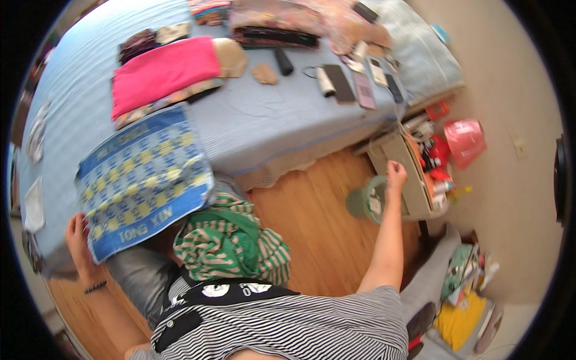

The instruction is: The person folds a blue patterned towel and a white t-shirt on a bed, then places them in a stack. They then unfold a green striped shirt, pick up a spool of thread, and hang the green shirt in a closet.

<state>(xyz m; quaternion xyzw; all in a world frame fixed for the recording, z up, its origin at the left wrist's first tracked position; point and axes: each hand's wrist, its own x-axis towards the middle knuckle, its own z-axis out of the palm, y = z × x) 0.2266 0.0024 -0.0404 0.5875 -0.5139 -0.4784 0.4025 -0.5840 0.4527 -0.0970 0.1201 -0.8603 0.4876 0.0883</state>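
Note:
A blue and yellow checked towel (141, 180) with woven lettering lies spread from the bed's edge onto my lap. At its near left corner, my left hand (76, 236) has its fingers closed on the edge. A dark beaded bracelet (95, 287) circles that wrist. My right hand (395, 173) is stretched out to the right, above the rim of a green waste bin (358, 203). Its fingers are pinched together, and whatever they hold is too small to make out. A green and striped garment (231, 240) lies bunched on my lap beside the towel.
On the bed (240, 132) lie a folded pink cloth (168, 69), a tan scrap (264, 74), phones (363, 90) and other folded clothes. A small cabinet (414, 195) with a pink-red container (465, 142) stands right of the bin. Yellow cloth (459, 321) lies lower right.

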